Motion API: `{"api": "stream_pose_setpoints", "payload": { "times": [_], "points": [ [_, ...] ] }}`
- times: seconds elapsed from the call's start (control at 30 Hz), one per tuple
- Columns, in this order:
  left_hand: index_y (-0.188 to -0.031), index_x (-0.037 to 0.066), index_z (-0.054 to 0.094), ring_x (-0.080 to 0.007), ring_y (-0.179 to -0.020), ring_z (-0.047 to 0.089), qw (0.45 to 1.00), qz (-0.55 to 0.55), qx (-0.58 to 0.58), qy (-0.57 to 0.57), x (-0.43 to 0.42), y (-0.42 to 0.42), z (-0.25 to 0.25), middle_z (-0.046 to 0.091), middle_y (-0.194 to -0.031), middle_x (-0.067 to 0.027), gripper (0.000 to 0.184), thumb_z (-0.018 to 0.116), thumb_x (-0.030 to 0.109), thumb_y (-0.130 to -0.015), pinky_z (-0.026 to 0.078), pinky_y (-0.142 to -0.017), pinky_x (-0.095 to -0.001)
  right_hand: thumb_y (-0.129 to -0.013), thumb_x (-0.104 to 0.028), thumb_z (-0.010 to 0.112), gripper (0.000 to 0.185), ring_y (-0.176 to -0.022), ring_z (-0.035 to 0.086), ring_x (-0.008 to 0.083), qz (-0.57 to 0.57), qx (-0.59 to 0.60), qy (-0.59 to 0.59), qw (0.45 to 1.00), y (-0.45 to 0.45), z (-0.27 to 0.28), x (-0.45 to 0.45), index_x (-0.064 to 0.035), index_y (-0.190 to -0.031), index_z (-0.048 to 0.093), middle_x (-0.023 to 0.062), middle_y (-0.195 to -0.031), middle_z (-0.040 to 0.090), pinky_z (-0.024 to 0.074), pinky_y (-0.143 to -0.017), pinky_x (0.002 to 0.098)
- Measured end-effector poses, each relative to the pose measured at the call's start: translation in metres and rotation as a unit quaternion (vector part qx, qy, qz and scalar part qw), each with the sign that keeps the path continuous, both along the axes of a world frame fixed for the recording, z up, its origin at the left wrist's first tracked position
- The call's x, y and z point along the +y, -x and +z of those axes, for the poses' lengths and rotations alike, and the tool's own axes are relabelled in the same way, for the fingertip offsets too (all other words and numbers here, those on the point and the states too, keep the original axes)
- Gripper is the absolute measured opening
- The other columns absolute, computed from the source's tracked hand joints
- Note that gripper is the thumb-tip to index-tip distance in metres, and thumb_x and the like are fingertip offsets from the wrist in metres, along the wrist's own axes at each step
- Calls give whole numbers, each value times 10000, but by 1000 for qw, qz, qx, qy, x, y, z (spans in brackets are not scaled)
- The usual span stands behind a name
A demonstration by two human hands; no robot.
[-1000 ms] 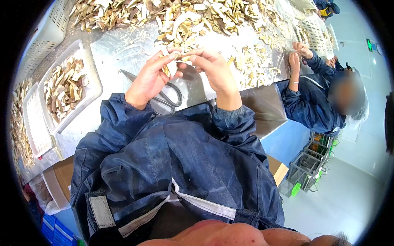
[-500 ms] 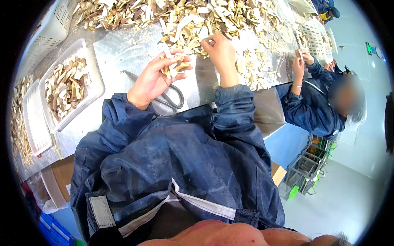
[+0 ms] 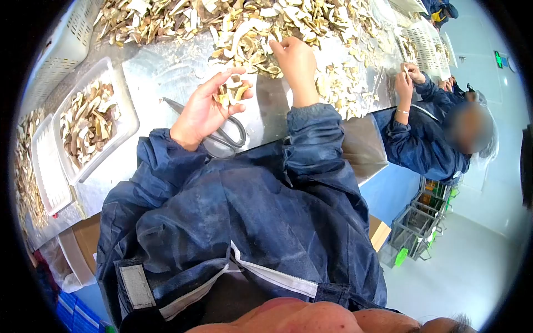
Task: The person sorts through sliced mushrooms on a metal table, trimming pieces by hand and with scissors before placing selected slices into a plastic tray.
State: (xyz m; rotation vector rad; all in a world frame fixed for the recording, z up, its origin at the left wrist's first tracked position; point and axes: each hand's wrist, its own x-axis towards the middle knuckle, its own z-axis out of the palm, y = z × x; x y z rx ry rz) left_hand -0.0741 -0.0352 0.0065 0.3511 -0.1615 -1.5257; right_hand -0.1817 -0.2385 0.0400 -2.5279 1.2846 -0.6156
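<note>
Several pale and brown slices, which look like mushroom, rest in my left hand, its fingers curled around them. My right hand is at the near edge of the big pile of slices, thumb and forefinger at the pieces; whether anything is between the fingertips is too small to tell. Black-handled scissors lie on the metal table beneath and beside my left hand, their blades partly hidden by it. Smaller pale pieces are spread right of my right wrist.
At the left, a white tray holds slices, beside a shallow white tray. A perforated crate stands behind them. At the right, another person works with both hands near a white basket.
My right hand has left my left hand and moved up to the pile. Slices stay in my left hand. The other person's hands have shifted slightly.
</note>
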Motion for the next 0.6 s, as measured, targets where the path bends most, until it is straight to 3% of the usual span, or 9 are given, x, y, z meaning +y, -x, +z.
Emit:
{"api": "stream_pose_setpoints", "payload": {
  "times": [0.03,0.1,0.2,0.23,0.37,0.6],
  "points": [
    [-1358,30,492,-238,-991,642,998,17,-24,-51,2,2,8,630,-1105,-137,398,444,264,-1040,554,-691,-317,-819,-405,714,395,-707,671,328,-8,14,0,1000,-1,-3,-1,-11,-849,725,176,-747,695,519,-670,394],
    [-1275,46,545,-229,-946,666,998,28,-14,-45,2,-1,3,655,-1048,-114,316,500,224,-1017,560,-673,-315,-801,-417,713,401,-723,672,346,-21,45,-1,999,-2,-7,1,-18,-846,726,175,-741,697,522,-682,408],
    [-1180,77,583,-202,-895,672,997,52,-33,-49,4,0,6,663,-987,-77,226,561,195,-989,547,-647,-297,-784,-394,725,367,-740,682,329,-10,-18,-85,996,6,-10,0,-33,-852,733,174,-773,702,524,-694,393],
    [-1153,88,589,-191,-880,670,996,60,-45,-51,4,1,10,661,-970,-64,201,578,190,-980,539,-638,-288,-822,-307,697,282,-720,678,288,-5,-44,-137,990,12,-5,2,-29,-858,721,158,-785,711,517,-680,388],
    [-1105,120,585,-157,-849,641,989,81,-103,-71,4,4,15,641,-956,-37,171,626,197,-957,505,-621,-268,-864,-211,718,231,-660,499,56,16,-217,-389,895,29,22,34,19,-852,695,-13,-726,625,387,-600,210],
    [-1077,125,576,-85,-748,586,961,114,-225,-117,3,11,27,618,-888,7,191,672,208,-934,446,-566,-236,-911,-172,702,184,-629,524,41,99,-310,-490,808,36,26,105,-10,-825,684,-16,-690,616,403,-570,201]
  ]
}}
